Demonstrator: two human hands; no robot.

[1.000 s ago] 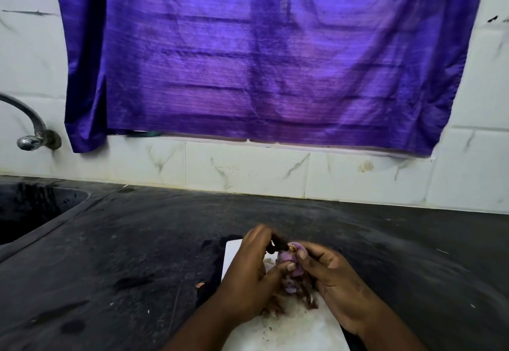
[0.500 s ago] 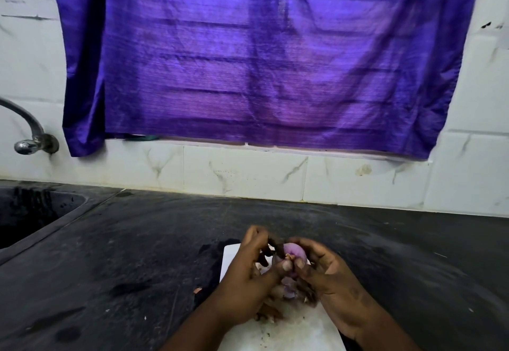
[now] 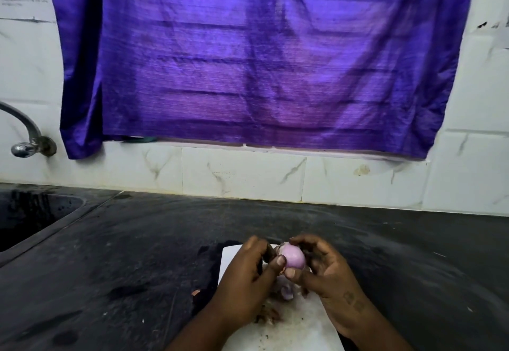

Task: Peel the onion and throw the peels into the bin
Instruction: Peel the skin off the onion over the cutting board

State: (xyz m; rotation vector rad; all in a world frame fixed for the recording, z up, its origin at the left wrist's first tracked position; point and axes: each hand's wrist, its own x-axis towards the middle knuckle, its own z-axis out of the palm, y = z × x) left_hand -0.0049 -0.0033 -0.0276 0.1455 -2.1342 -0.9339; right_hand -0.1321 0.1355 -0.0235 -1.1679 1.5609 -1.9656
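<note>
A small pink-purple onion (image 3: 293, 256) is held between both hands above a white cutting board (image 3: 300, 331). My left hand (image 3: 245, 279) grips its left side, thumb pressed on the front. My right hand (image 3: 327, 276) wraps its right side with the thumb under it. The top of the onion shows smooth and bare. Loose brown and purple peels (image 3: 286, 293) lie on the board beneath the hands, with more scraps (image 3: 268, 316) nearer me. No bin is in view.
The board lies on a dark stone counter (image 3: 137, 254). A sink (image 3: 30, 215) is set in at the left, under a metal tap (image 3: 23, 141). White tiled wall and a purple curtain (image 3: 248, 61) stand behind.
The hands have turned the onion so its smooth peeled side faces up. Dark peel that hung between the fingers has dropped onto the board.
</note>
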